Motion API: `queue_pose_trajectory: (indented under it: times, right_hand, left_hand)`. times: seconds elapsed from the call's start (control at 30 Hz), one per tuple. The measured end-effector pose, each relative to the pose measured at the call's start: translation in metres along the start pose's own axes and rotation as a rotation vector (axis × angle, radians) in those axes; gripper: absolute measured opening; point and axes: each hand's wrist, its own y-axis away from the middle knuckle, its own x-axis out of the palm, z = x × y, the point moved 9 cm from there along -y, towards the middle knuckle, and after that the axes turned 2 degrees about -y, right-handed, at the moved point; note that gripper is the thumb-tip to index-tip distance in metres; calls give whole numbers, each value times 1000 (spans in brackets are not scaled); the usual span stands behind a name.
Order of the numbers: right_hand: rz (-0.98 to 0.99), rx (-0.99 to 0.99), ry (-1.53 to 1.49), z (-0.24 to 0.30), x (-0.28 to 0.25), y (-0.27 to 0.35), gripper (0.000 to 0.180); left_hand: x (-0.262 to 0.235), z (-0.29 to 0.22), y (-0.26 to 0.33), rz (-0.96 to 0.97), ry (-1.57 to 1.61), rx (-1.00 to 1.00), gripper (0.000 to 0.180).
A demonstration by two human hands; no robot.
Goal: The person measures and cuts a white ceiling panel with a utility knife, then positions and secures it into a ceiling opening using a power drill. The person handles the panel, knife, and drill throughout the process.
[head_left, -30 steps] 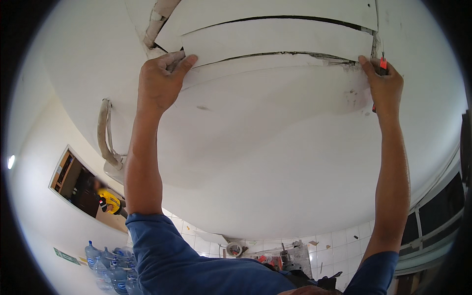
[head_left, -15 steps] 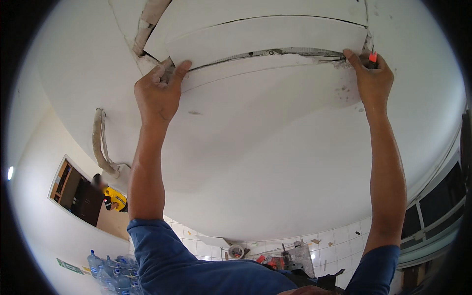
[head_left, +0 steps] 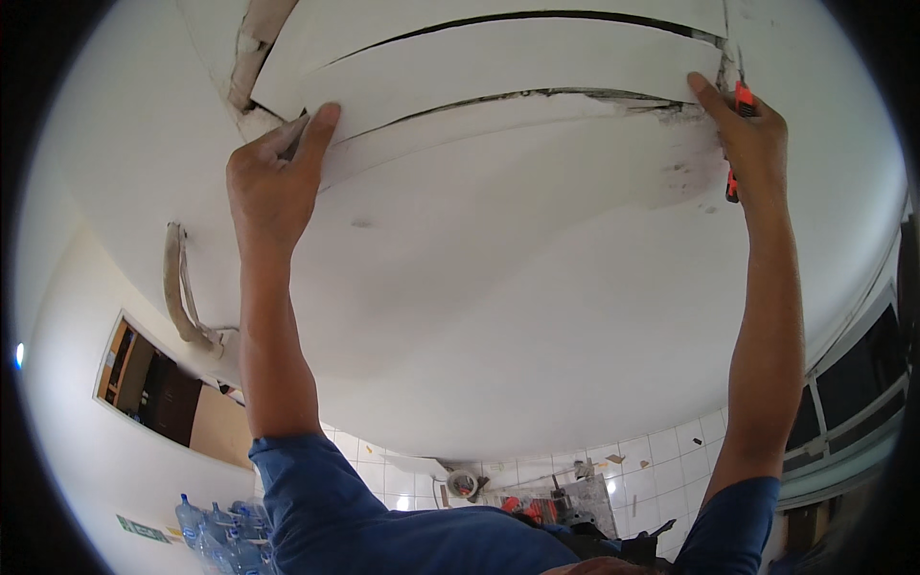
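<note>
Both my arms reach up to a white ceiling, where a long white board strip (head_left: 517, 62) lies in an opening with dark gaps along its far and near edges. My left hand (head_left: 278, 172) grips the strip's left end, thumb on its face; its fingers are mostly hidden. At the right end, my right hand (head_left: 757, 144) presses its thumb against the strip. That hand also holds a red and black utility knife (head_left: 733, 184), its two ends showing on either side of the hand. Whether the blade is out cannot be seen.
Broken ceiling edge (head_left: 661, 110) runs beside the right end of the strip. A wrapped pipe (head_left: 175, 278) hangs at left. Below are a tiled floor (head_left: 661, 450) with debris, a round bucket (head_left: 462, 483), red tools (head_left: 537, 508), blue water bottles (head_left: 216, 537) and a window (head_left: 853, 402) at right.
The near gap has narrowed and the far gap widened as the strip shifted nearer. My hands sit slightly farther apart. More of the knife shows. The yellow-clad person has gone from view.
</note>
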Motion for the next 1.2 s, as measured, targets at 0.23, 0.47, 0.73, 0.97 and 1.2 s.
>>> queue_pose_trajectory:
  times: [0.23, 0.47, 0.73, 0.97, 1.2]
  right_hand:
    - [-15, -74, -29, 1, 3, 6, 53]
    - [8, -32, -54, 3, 3, 8, 51]
    - [-9, 82, -79, -7, 2, 4, 51]
    - [-40, 39, -22, -4, -2, -3, 50]
    - [39, 29, 0, 0, 3, -3, 48]
  left_hand:
    - [7, 11, 0, 5, 46, 33, 69]
    - [5, 10, 1, 26, 10, 31, 77]
    - [5, -4, 15, -103, -194, 260, 60]
    - [6, -10, 10, -66, -133, 276, 48]
    - [1, -3, 14, -41, -178, 314, 45]
